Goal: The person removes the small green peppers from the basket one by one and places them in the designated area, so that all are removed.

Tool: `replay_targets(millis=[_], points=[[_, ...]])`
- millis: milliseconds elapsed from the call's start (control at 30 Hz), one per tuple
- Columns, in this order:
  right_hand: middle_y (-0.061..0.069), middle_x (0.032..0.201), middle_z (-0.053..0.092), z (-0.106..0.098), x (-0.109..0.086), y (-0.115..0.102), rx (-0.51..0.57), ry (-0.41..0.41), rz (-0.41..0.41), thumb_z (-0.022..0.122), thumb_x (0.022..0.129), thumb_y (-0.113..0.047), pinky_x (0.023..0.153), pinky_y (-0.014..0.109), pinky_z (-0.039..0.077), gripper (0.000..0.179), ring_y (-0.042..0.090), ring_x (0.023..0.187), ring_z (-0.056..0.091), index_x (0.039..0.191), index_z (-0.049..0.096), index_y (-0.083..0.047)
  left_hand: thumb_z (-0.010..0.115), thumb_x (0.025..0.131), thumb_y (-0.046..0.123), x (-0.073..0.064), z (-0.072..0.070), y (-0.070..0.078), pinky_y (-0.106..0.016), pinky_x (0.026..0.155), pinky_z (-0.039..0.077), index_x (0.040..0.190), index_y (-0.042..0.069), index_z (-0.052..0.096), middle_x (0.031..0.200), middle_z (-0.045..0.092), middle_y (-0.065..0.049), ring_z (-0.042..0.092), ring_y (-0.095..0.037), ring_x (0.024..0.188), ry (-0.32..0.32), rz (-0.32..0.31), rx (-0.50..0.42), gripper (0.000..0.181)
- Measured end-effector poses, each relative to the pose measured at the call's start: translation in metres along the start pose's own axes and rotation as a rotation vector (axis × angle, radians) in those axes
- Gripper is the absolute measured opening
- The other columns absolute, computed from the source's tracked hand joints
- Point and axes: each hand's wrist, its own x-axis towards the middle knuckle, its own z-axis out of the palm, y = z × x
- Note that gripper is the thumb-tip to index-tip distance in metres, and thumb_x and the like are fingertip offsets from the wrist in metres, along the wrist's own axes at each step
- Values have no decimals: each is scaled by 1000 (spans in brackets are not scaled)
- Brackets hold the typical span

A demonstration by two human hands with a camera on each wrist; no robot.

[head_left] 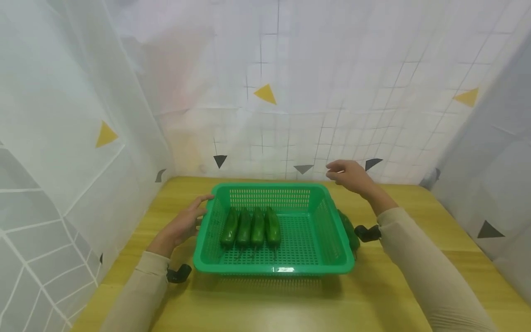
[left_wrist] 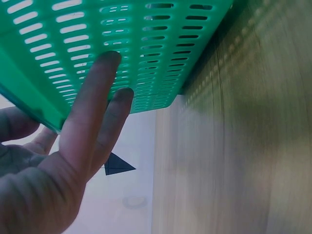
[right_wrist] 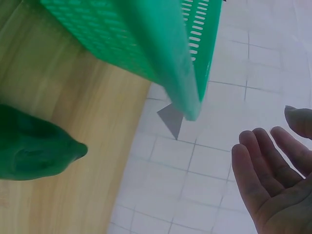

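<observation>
Right now your left hand (head_left: 182,225) reaches forward to the left side of a bright green rectangular plastic basket (head_left: 249,268), which stands on the yellow-brown wood-grain desk (head_left: 269,309). Its fingers (left_wrist: 87,107) are fairly straight and spread apart; in the left wrist view two of them lie against the slotted outer wall, with the thumb beside the rim. Your right arm stretches farther forward, and your right hand (head_left: 350,176) is raised near the basket's far right corner, turned inward and apart from the basket. Its fingers (right_wrist: 246,170) are slightly bent and close together, the thumb stands away from them, and nothing is between them. Counting what you have before you, there is one basket, with four glossy dark green elongated peppers (head_left: 257,228) inside it. They lie side by side in its left half, thin stems toward you and tips toward the back wall of the basket. One more glossy green pepper (head_left: 350,233) shows outside, on the desk just beyond the basket's right side, partly hidden by the rim in the head view. You wear two beige sleeves (head_left: 423,272), and there is one small black device (head_left: 179,274) at each wrist. Three yellow triangles (head_left: 265,94) mark the pale sheeting (head_left: 352,69) around the desk.
</observation>
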Motion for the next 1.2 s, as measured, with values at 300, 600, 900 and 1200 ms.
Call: replay_targets(millis=[300,600,900,1200], points=[[30,132,57,3,12,-22,33,-22,-19,54,104,-13,96,53,51,40,43,111,63,138,54,8,42,107,19,0,-3,6,-52,84,56,159,21,18,143,42,-26,55,-43,122,3,15,16,57],[27,131,60,18,20,-36,14,-66,-33,55,104,-14,95,52,52,40,40,112,63,138,55,6,42,109,22,0,-2,2,-52,85,55,159,21,18,144,43,-26,54,-42,124,-4,3,14,56],[28,128,61,35,27,-38,67,-95,-20,56,103,-14,95,53,52,41,43,113,62,137,55,9,43,109,23,1,-2,2,-53,87,55,159,24,19,146,42,-24,51,-42,128,-4,-4,10,55],[26,128,62,52,30,-41,69,-136,-41,58,103,-16,94,52,53,38,41,113,62,133,59,7,43,109,22,1,-1,0,-52,85,56,159,22,19,144,44,-25,54,-43,124,-6,-6,6,56]])
